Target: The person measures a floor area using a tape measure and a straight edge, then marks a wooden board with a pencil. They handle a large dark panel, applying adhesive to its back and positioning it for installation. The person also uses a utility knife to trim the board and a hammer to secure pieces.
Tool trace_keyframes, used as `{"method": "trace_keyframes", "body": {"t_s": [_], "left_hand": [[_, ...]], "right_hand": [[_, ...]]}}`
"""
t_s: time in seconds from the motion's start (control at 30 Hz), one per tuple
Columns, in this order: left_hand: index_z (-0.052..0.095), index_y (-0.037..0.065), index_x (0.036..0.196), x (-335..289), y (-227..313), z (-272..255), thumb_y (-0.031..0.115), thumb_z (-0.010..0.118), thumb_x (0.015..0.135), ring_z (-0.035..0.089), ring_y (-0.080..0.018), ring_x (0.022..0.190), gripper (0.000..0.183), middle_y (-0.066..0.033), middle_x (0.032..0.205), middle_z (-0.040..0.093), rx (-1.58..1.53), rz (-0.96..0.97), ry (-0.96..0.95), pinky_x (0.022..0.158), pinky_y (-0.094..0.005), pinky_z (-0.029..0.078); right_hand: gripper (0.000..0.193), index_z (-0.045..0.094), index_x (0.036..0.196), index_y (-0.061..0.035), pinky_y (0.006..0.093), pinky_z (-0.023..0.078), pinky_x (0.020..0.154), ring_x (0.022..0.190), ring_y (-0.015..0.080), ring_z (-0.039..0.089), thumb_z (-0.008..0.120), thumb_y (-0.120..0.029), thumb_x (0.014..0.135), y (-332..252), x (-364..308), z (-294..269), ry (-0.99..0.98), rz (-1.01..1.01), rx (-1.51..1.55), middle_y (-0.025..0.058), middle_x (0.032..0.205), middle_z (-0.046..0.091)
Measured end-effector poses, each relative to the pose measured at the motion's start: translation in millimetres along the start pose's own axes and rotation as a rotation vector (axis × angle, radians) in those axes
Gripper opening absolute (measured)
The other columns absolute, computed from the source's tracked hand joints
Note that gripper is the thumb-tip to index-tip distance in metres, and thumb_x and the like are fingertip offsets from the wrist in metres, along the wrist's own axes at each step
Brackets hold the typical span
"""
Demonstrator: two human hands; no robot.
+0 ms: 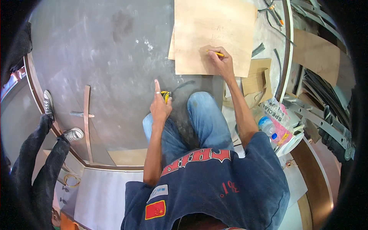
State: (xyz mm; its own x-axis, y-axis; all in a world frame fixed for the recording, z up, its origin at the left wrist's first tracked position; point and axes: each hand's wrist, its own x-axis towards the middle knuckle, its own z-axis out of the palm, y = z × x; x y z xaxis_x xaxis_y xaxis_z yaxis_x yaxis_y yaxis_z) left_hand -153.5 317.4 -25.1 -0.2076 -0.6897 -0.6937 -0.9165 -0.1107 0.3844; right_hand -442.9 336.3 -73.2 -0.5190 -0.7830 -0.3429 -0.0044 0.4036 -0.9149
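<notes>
A large tan sheet (207, 23), like thin board or cardboard, lies at the far middle with faint handwriting on it. Part of another tan sheet (171, 48) sticks out from under its left edge. My right hand (222, 65) rests on the near part of the upper sheet, its fingers closed round a yellow pencil (217, 53) angled toward the surface. Nearer to me and to the left, my left hand (160, 109) grips a yellow-and-black tape measure (166, 96), with the index finger stretched out forward. The sheet's surface lies beyond that hand, apart from it.
A wooden strip (87, 122) crosses a hammer-like tool (81, 114) at left, near another person's legs (46, 153). Torn cardboard (256, 78), a plastic bottle (266, 125) and a printed bag (280, 115) lie right. Orange-handled pliers (276, 15) sit far right; a metal ladder (322, 119) stands beyond.
</notes>
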Motion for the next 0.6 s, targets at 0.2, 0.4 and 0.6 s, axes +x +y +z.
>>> {"method": "trace_keyframes", "body": {"t_s": [0.2,0.4,0.6], "left_hand": [[0.008,0.013,0.151,-8.0,-23.3,22.7,0.012,0.067,0.080,0.055,-0.0408,0.109,0.093,-0.0234,0.133,0.048,-0.052,0.051,0.096,0.089,-0.0470,0.047],[0.011,0.013,0.151,-10.0,-23.7,27.0,0.012,0.067,0.080,0.052,-0.0395,0.116,0.090,-0.0221,0.137,0.044,-0.093,0.106,0.154,0.093,-0.0454,0.045],[0.011,0.013,0.151,-7.8,-25.2,24.5,0.013,0.067,0.079,0.051,-0.0386,0.118,0.091,-0.0193,0.143,0.040,-0.068,0.067,0.109,0.095,-0.0453,0.044]], "right_hand": [[0.008,0.059,0.088,-0.0020,0.0210,0.048,0.064,0.070,0.0071,0.057,0.062,-0.009,0.090,20.0,-8.7,12.3,0.099,-0.096,0.072,0.0028,0.078,0.062],[0.011,0.059,0.084,-0.0016,0.0213,0.042,0.058,0.066,0.0048,0.051,0.064,-0.012,0.086,18.9,-10.3,14.8,0.103,-0.147,-0.019,-0.0001,0.070,0.058],[0.013,0.058,0.082,-0.0012,0.0226,0.043,0.058,0.065,0.0054,0.051,0.063,-0.012,0.087,26.5,-10.1,12.8,0.163,-0.133,0.042,0.0001,0.068,0.057]]}}
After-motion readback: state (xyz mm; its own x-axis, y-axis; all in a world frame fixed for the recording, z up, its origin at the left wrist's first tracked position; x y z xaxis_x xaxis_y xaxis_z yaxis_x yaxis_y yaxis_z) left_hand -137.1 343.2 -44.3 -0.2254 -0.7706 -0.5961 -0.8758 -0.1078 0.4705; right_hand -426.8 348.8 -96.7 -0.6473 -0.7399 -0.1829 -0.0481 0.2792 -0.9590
